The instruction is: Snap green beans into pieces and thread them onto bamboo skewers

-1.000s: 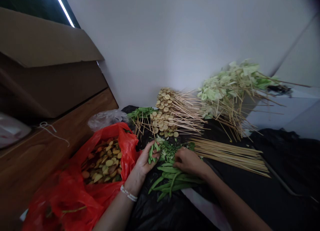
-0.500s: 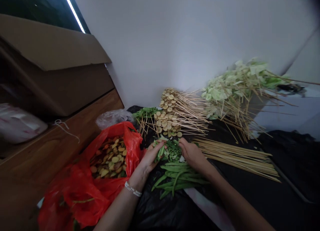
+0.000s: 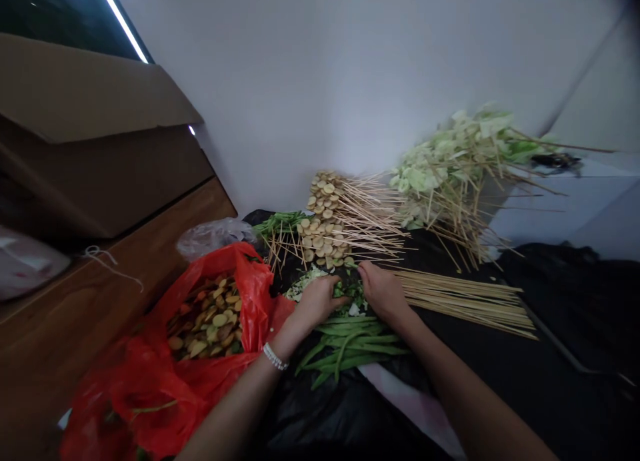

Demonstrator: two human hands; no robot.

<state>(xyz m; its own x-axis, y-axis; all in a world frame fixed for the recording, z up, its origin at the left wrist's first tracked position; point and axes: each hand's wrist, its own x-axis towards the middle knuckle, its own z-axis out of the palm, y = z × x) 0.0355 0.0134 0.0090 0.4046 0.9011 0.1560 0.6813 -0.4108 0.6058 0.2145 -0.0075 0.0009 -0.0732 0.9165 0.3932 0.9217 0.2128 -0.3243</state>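
Note:
My left hand [image 3: 319, 302] is over the chopped greens [image 3: 356, 292], its fingers curled and some green bean pieces [image 3: 339, 290] between thumb and fingers. Opposite it, my right hand [image 3: 384, 292] is closed in a pinch. A small green bit shows at its fingertips, too small to name surely. Just below both hands, whole green beans [image 3: 353, 346] lie in a bunch on black plastic [image 3: 320, 414]. Pale chopped bits [image 3: 304, 282] are spread beyond my left hand.
Left stands a red bag [image 3: 255, 294] of sliced pieces [image 3: 210, 321]. Behind lie skewered potato slices [image 3: 325, 238] and skewered green beans [image 3: 283, 222]. Skewered cabbage [image 3: 450, 158] is piled against the wall. Bare skewers [image 3: 465, 298] lie right; a cardboard box [image 3: 105, 174] stands far left.
My left hand has turned over, from palm up with bean pieces showing to back up, lower over the greens. My right hand stays close to the pile. The view has shifted slightly right.

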